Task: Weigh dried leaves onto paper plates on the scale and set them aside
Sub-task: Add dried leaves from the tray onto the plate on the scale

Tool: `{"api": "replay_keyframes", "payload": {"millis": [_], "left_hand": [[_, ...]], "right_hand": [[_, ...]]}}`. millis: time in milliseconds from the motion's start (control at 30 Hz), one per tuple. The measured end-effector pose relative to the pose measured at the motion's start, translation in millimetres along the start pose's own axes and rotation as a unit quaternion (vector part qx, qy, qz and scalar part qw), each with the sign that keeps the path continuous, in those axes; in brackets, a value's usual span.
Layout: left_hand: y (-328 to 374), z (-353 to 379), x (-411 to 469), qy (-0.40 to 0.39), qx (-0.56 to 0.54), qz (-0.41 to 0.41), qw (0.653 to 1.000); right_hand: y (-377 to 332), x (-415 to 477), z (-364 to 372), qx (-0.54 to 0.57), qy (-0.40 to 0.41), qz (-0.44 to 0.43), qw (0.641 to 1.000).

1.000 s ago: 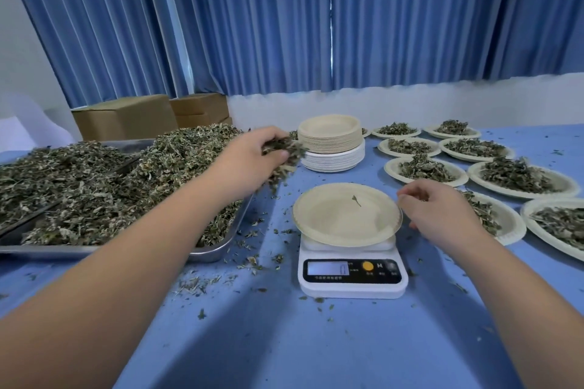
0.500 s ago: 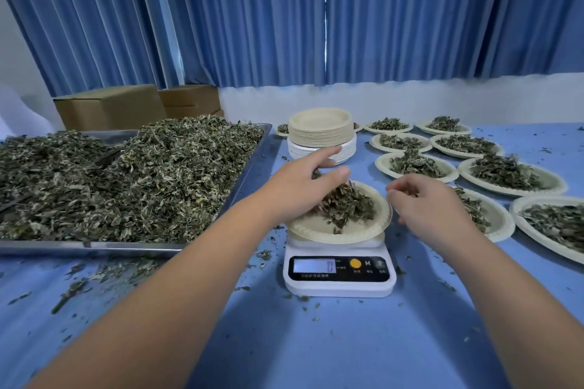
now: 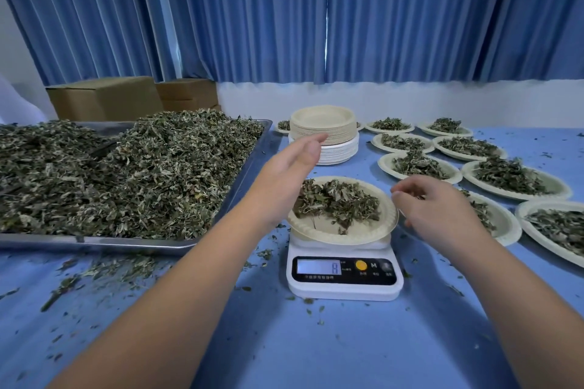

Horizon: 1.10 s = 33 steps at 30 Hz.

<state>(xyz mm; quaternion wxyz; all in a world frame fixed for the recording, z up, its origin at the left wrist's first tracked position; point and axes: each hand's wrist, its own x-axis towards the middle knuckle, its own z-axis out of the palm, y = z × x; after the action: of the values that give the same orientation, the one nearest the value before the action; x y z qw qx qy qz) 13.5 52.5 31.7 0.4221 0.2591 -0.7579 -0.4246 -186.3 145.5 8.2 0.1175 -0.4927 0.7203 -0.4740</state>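
My left hand point(image 3: 284, 177) spreads flat over crumbly dried leaves point(image 3: 344, 202) on a round paper plate point(image 3: 328, 228); right hand point(image 3: 439, 211) curled at its rim, grip unclear.

Blue pleated curtains point(image 3: 252, 9), white wall point(image 3: 410, 101) below, blue-covered table point(image 3: 316, 341), cardboard boxes point(image 3: 104, 98).

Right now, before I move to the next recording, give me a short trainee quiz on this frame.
1. True or false: the left hand grips a handful of leaves.
2. The paper plate on the scale is: A empty; B carrying a pile of leaves; C upside down.
3. On which side of the scale does the metal tray of loose leaves lie?
Key: 1 false, its fingers are straight and hold nothing; 2 B; 3 the person's left.
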Motion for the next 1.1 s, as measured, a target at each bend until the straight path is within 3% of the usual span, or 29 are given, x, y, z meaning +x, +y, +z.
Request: {"api": "replay_keyframes", "payload": {"millis": [100,333,633,833,1000,1100], "left_hand": [[-0.8,-6.9,-0.8,0.075,-0.039,0.020,0.996],[-6.7,11.8,-5.2,0.015,0.008,0.024,1.000],[-13.3,0.3,-8.0,0.121,0.034,0.028,0.992],[-16.2,-16.9,-10.9,0.179,0.213,0.099,0.955],[-20.5,-61.4,-10.8,0.225,0.337,-0.037,0.914],[-25.4,-85.3,-14.5,0.139,0.447,-0.176,0.866]], "right_hand": [[-0.7,-0.6,0.5,-0.014,0.001,-0.003,1.000],[0.5,0.3,2.5,-0.015,0.001,0.001,1.000],[0.1,-1.3,1.2,0.006,0.010,0.017,1.000],[1.9,-0.3,-0.1,0.004,0.013,0.016,1.000],[3.0,-0.1,-1.5,0.004,0.019,0.015,1.000],[3.2,-0.1,-1.6,0.004,0.017,0.012,1.000]]}}
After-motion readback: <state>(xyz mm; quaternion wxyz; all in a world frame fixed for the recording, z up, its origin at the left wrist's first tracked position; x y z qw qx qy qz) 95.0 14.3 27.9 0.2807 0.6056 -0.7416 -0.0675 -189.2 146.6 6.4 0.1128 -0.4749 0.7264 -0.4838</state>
